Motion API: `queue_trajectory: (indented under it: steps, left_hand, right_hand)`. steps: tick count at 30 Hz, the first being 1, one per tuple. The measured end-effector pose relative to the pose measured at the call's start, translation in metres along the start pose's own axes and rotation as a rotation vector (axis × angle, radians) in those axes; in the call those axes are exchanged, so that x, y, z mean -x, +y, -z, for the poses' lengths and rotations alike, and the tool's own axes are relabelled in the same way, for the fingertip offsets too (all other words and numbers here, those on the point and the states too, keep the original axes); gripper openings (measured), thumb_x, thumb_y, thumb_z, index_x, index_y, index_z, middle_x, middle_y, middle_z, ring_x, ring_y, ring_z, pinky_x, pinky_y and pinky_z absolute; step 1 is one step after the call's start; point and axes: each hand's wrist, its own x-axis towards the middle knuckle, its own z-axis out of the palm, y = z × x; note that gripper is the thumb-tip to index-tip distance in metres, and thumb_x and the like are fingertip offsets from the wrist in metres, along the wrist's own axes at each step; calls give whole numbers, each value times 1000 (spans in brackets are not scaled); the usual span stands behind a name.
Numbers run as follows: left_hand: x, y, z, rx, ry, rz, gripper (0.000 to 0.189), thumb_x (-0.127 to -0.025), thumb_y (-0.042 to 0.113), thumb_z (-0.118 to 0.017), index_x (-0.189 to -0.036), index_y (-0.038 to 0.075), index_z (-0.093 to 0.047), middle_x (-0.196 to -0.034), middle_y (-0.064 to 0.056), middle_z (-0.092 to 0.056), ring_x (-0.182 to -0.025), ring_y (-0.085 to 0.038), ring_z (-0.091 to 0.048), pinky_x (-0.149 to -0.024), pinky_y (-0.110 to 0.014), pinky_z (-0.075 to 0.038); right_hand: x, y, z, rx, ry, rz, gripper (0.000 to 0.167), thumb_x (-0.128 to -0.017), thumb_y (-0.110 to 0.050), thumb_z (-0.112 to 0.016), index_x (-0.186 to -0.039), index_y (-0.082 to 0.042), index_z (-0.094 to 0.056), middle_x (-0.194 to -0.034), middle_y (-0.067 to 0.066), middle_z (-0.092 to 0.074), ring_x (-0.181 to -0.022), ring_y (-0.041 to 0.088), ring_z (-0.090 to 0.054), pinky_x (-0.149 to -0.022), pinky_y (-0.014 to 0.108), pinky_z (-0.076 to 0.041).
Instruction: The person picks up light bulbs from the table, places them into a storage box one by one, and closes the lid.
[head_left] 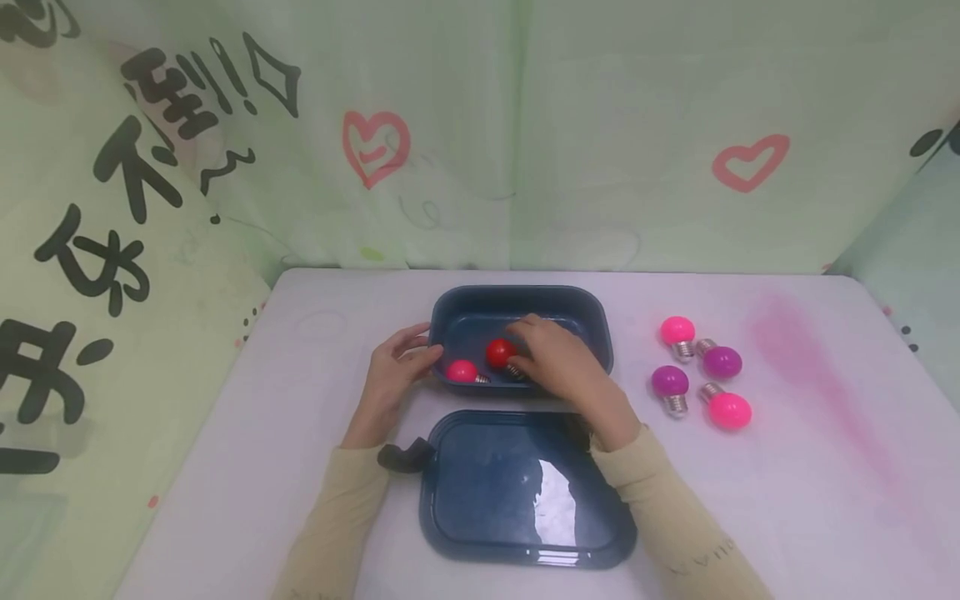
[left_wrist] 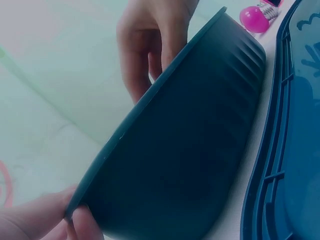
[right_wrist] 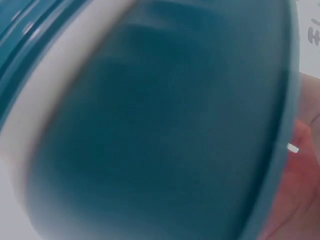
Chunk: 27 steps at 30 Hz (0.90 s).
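Observation:
A dark blue rectangular box (head_left: 517,389) stands at the middle of the table. My left hand (head_left: 395,367) pinches its left rim, and in the left wrist view the fingers (left_wrist: 87,224) lie on both sides of that rim. My right hand (head_left: 558,358) reaches into the box, thumb and fingers around a red light bulb (head_left: 499,353). A pink light bulb (head_left: 462,372) lies in the box's near left corner. From the right wrist, the box wall (right_wrist: 165,120) hides most of the hand, with red showing beside the fingers.
A dark blue lid (head_left: 487,492) lies flat in front of the box, partly under the right forearm. To the right are two pink light bulbs (head_left: 677,330) and two purple light bulbs (head_left: 722,362). A black strap (head_left: 407,456) sticks out at the left wrist.

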Motion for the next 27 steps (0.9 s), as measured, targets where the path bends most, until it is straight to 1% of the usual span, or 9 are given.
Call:
queue_trajectory:
  steps: [6, 12, 15, 20, 27]
  left_hand:
    - [-1, 0, 0, 6, 4, 5, 49, -87, 15, -77, -133, 13, -61, -124, -12, -60, -106, -20, -63, -81, -26, -57]
    - [0, 0, 0, 5, 5, 0, 50, -87, 16, -77, -133, 13, -61, -124, -12, -60, -106, -20, -63, -81, -25, -57]
    - [1, 0, 0, 5, 1, -7, 50, -87, 16, -77, -134, 13, -60, -125, -13, -60, -106, -20, -63, -81, -26, -57]
    - [1, -1, 0, 4, 3, 1, 50, -87, 17, -77, -133, 14, -61, -124, -12, -60, -105, -20, -63, -81, -26, -57]
    - [-1, -2, 1, 8, -6, -9, 50, -87, 16, -77, -134, 13, -60, -125, -13, -60, -105, -19, -64, -81, -27, -57]
  right_hand:
    - [5, 3, 10, 37, 21, 24, 50, -84, -17, -79, -128, 0, -62, -120, 17, -65, -112, 33, -63, -97, 46, -53]
    - [15, 8, 20, 68, 61, 41, 51, -83, -14, -80, -127, 1, -62, -118, 18, -66, -111, 33, -64, -95, 46, -54]
    - [21, 10, 24, 71, 69, 25, 52, -82, -14, -81, -128, 1, -62, -117, 18, -66, -111, 33, -64, -92, 45, -55]
    - [29, 14, 29, 68, 62, -17, 51, -83, -13, -80, -129, 1, -61, -118, 19, -64, -111, 34, -63, -89, 46, -56]
    - [38, 21, 33, 75, 75, -30, 51, -83, -11, -78, -129, 2, -60, -119, 19, -63, -111, 35, -63, -91, 47, -55]
